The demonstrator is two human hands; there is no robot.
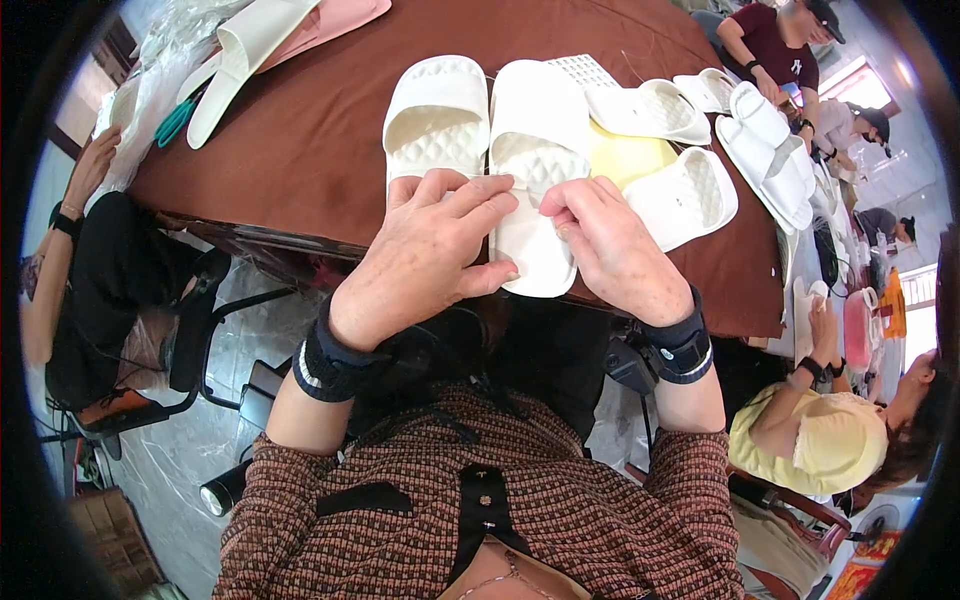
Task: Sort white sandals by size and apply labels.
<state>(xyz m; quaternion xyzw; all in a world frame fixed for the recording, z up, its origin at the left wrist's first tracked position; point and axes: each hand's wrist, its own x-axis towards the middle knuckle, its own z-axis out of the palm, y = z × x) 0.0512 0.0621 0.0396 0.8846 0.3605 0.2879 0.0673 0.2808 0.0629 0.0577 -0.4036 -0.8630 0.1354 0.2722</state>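
My left hand and my right hand both grip a white quilted slipper at its near end, over the edge of a brown-covered table. The slipper lies lengthwise, sole end toward me. My left thumb presses its near edge; my right fingertips pinch at its strap. A thin thread seems to run between my fingers, too fine to be sure. A second white slipper lies flat just left of the held one.
More white slippers and a pale yellow sole lie right of my hands, with further pairs beyond. A white and pink slipper sits far left. People sit at the left, lower right and far right.
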